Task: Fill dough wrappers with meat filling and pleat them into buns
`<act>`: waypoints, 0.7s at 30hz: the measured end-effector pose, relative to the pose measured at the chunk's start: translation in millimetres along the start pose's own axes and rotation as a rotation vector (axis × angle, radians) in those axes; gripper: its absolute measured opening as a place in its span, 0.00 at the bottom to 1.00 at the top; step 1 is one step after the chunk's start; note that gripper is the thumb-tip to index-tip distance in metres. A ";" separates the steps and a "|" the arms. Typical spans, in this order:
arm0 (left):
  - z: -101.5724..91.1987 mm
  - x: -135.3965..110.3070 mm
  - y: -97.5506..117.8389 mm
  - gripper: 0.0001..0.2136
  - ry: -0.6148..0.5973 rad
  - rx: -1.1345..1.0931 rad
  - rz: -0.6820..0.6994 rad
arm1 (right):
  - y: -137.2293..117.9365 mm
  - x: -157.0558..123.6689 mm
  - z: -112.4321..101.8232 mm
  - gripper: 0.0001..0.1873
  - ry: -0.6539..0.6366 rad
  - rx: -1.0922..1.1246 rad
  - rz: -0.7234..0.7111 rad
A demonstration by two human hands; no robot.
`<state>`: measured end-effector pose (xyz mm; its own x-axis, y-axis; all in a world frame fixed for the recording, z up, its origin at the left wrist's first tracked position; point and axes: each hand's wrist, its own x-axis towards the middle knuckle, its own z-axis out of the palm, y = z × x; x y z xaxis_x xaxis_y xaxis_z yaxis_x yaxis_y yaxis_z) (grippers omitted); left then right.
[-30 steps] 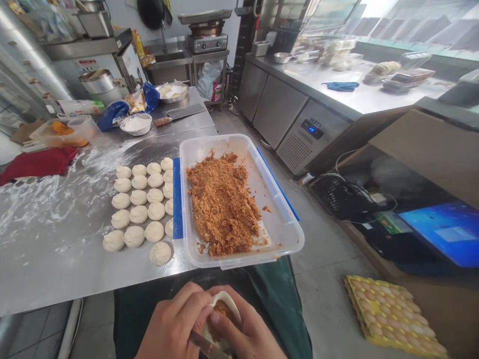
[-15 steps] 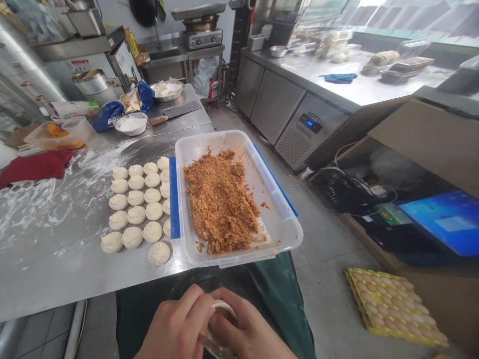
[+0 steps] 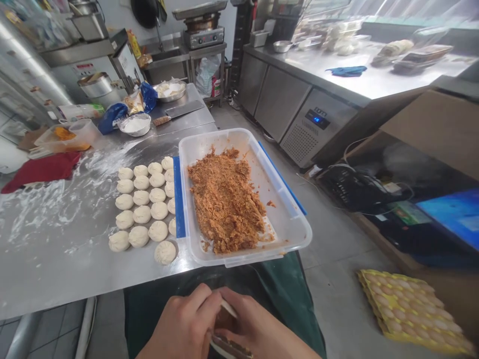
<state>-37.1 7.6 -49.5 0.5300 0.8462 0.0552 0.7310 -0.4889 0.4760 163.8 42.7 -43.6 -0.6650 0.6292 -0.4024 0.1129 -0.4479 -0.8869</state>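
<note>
Low in the view, close to my body, my left hand (image 3: 189, 316) and my right hand (image 3: 258, 316) hold a filled bun (image 3: 229, 307) between them. Its pale dough edge stands up around brown filling, and the top is open. Fingers of both hands pinch and wrap the dough, so much of it is hidden. Just beyond, a clear plastic tub (image 3: 290, 242) holds a mound of reddish-brown minced filling (image 3: 226, 199). Left of the tub, several pleated buns (image 3: 159, 230) sit in rows on the steel table (image 3: 67, 264).
A blue board (image 3: 180, 199) lies under the tub. Farther back are a bowl of white flour (image 3: 135, 124), a cleaver (image 3: 183, 109), a red cloth (image 3: 45, 172) and a plastic container (image 3: 67, 139). Trays of eggs (image 3: 411, 311) are low at the right, beneath a cardboard box (image 3: 434, 129).
Both hands remain around the bun; my right hand's fingers have shifted, exposing more of its filling and lower dough edge. The whole scene has slid slightly rightward as my head turned.
</note>
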 end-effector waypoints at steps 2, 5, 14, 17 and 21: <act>-2.7 0.9 -2.1 0.10 0.034 -0.077 -0.060 | 6.5 1.0 -3.1 0.12 -0.055 0.223 0.007; -4.7 0.8 -3.8 0.11 0.112 -0.111 -0.076 | 17.1 2.1 -4.3 0.19 -0.045 0.381 -0.033; -4.1 -0.7 2.1 0.09 0.115 -0.051 -0.020 | 18.8 2.8 6.4 0.18 0.047 0.285 -0.035; -4.5 -0.8 1.4 0.17 0.076 0.014 0.007 | 13.4 3.0 5.7 0.14 0.050 0.108 -0.069; -2.0 -3.3 0.6 0.12 0.050 -0.009 -0.013 | 12.8 3.8 4.3 0.12 0.054 0.061 -0.009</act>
<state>-39.3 4.8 -47.7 0.4982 0.8621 0.0922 0.7339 -0.4760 0.4846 159.5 36.6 -55.5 -0.6248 0.6659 -0.4077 0.0608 -0.4791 -0.8757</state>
